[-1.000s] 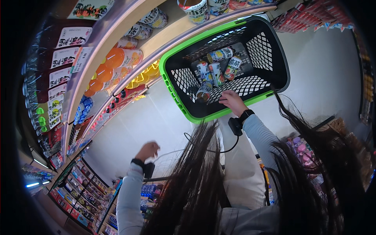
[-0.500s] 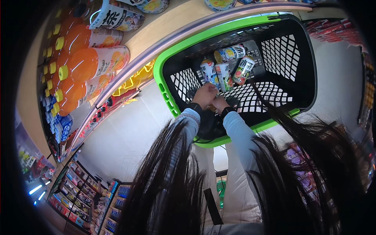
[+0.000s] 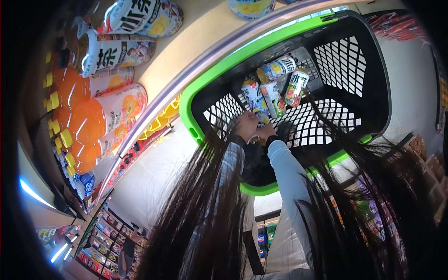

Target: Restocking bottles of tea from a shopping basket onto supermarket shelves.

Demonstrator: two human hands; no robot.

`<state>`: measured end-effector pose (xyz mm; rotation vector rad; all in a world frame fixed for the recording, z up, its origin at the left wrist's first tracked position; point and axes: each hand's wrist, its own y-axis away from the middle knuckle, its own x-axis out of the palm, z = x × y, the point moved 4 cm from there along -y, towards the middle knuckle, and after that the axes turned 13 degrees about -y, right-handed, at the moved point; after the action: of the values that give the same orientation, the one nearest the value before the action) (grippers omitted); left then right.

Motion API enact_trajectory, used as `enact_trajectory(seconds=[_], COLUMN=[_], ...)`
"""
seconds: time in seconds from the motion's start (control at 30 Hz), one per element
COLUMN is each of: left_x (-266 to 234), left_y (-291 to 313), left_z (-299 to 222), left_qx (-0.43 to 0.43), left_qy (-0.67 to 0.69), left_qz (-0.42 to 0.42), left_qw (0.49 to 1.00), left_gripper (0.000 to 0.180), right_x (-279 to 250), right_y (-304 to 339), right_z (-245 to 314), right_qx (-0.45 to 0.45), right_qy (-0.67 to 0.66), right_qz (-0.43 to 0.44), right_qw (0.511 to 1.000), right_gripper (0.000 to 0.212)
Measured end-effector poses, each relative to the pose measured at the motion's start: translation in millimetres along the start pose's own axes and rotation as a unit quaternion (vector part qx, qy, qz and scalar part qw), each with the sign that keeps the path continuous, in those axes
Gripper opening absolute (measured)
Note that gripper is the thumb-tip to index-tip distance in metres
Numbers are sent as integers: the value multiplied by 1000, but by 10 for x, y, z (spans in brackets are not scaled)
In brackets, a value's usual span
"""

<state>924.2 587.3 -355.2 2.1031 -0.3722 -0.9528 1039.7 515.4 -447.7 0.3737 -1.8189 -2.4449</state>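
My left hand and my right hand are close together low inside a black shopping basket with a green rim. Both are closed around a drink bottle; its blue-toned label shows between them, and my fingers hide most of the rest. Just beyond my hands, several labelled drink bottles lie in the basket: a blue-and-white one, a white-and-green one, a dark-labelled one and a yellow-and-blue one lying crosswise at the back.
Along the left runs a shelf with orange juice bottles and large tea bottles. Red packages sit beyond the basket's right side. Long dark hair hangs over my forearms. A person stands far off at lower left.
The view has shifted, so the shelf bottles appear lower and the basket slightly larger. My hands stay together in the basket, and more of the held bottle's label shows.
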Motion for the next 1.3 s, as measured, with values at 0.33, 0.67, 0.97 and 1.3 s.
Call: enact_trajectory(seconds=[0.33,0.67,0.97,1.3], left_x=[-330,-758,-1412,-1714], left_y=[255,1533,3395,4992], left_z=[-178,-1177,-1661,-1453], left_qx=[4,-119,13,119], left_qy=[84,333,401,481], left_qz=[-65,68,21,-69], left_qw=[994,933,916,866], left_gripper=[33,82,83,55], right_x=[-261,-1593,-2153,-1960], right_y=[659,3047,4919,5811], right_z=[408,1120,1216,839], right_qx=[6,-132,-201,-307], right_qy=[-393,-373,-167,-78], right_qz=[187,217,344,441], right_qw=[900,892,902,840], right_gripper=[32,73,84,82])
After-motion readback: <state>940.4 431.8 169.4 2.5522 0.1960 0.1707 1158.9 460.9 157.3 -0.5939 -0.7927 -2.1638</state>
